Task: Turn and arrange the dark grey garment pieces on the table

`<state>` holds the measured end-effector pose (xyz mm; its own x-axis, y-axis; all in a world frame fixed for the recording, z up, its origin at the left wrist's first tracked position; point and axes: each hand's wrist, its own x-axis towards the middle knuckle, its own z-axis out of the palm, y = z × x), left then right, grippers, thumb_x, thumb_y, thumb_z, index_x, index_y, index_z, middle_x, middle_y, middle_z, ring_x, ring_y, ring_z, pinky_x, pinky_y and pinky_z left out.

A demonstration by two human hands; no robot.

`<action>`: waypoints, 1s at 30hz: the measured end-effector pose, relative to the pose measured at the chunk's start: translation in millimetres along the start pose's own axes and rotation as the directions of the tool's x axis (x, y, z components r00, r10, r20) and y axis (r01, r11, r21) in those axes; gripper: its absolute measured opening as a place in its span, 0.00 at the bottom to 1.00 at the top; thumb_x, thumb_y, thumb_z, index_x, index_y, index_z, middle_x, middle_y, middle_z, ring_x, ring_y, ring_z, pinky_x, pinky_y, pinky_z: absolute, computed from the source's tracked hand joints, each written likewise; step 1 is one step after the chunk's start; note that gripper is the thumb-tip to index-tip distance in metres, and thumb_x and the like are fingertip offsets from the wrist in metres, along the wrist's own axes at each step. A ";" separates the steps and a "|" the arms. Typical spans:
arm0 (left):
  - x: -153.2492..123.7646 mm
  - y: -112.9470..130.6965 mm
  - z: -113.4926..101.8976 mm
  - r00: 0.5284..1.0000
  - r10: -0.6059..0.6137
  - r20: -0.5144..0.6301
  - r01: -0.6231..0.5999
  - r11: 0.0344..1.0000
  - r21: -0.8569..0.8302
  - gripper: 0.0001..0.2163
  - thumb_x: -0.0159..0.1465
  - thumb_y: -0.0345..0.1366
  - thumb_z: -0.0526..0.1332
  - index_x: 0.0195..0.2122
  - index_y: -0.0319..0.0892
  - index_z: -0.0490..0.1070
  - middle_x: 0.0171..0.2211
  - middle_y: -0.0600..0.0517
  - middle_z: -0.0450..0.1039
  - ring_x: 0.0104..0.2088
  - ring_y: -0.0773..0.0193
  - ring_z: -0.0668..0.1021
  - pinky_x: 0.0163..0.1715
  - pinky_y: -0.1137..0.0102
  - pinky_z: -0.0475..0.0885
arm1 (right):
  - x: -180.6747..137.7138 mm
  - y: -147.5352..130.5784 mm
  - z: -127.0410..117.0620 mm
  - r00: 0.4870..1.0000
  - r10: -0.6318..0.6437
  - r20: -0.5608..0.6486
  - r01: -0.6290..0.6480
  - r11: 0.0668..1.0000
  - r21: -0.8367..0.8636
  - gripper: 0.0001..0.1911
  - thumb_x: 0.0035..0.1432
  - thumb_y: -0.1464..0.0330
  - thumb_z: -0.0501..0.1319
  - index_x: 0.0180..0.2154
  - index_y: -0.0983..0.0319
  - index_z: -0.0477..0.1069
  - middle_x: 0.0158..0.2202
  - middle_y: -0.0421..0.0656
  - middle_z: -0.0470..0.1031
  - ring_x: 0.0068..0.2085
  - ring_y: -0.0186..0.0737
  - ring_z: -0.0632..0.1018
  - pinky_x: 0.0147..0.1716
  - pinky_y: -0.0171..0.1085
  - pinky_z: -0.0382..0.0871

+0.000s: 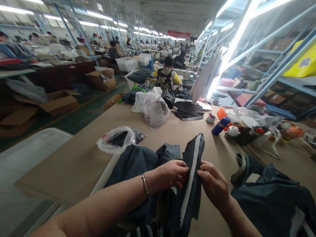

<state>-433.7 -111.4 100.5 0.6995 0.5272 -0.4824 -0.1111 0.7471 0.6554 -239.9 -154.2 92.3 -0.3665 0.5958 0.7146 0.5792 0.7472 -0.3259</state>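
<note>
- Left hand (170, 173), silver bangle (144, 184) at the wrist, pinching the left edge of a dark navy fabric piece with a white stripe (191, 171).
- Right hand (214, 183) gripping the same strip from the right side, fingertips close to the left hand's.
- Fabric piece lifted upright over the brown cardboard-topped bench (74, 158), lower end among crumpled dark blue garments (140, 161).
- Further dark blue garment heap (274, 194) just right of the right hand.
- Clear plastic bag of small black parts (116, 140) beyond the left hand.
- Large white plastic bag (151, 107) farther back.
- Blue cylindrical bottle (219, 126) lying among clutter, far right.
</note>
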 end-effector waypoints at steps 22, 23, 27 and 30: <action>8.4 -22.0 7.5 0.844 0.471 -0.258 -0.366 0.856 0.365 0.08 0.50 0.33 0.62 0.25 0.36 0.63 0.23 0.54 0.64 0.24 0.70 0.66 0.23 0.76 0.60 | 5.0 -15.9 69.7 0.368 0.767 0.526 -0.661 -0.183 0.728 0.22 0.52 0.51 0.61 0.40 0.62 0.67 0.35 0.44 0.76 0.36 0.43 0.77 0.35 0.40 0.72; 6.0 -22.6 5.1 0.852 0.438 -0.285 -0.346 0.882 0.320 0.09 0.49 0.33 0.63 0.25 0.37 0.62 0.22 0.55 0.63 0.23 0.70 0.66 0.23 0.76 0.60 | 2.9 -17.5 71.5 0.341 0.762 0.551 -0.623 -0.256 0.740 0.22 0.50 0.52 0.63 0.39 0.62 0.66 0.32 0.43 0.76 0.33 0.42 0.77 0.32 0.38 0.72; -2.6 -17.3 -2.4 0.886 0.294 -0.360 -0.297 0.954 0.048 0.15 0.44 0.30 0.65 0.31 0.38 0.62 0.24 0.56 0.65 0.23 0.70 0.69 0.24 0.76 0.64 | 1.5 -18.9 67.6 0.334 0.744 0.578 -0.546 -0.347 0.762 0.21 0.46 0.58 0.68 0.39 0.60 0.67 0.32 0.41 0.77 0.31 0.41 0.77 0.31 0.38 0.72; -6.2 -9.0 -4.0 0.949 0.200 -0.244 -0.223 0.973 -0.069 0.19 0.43 0.30 0.67 0.38 0.36 0.67 0.31 0.50 0.71 0.28 0.66 0.74 0.31 0.71 0.69 | 3.6 -16.0 57.8 0.445 0.648 0.618 -0.613 -0.283 0.738 0.23 0.44 0.64 0.69 0.43 0.61 0.69 0.38 0.43 0.77 0.37 0.41 0.77 0.40 0.39 0.71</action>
<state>-439.8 -119.8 95.3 0.4697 0.7484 -0.4684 -0.3121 0.6370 0.7049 -292.6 -147.0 64.3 -0.2377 0.9313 -0.2760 -0.4761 -0.3594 -0.8026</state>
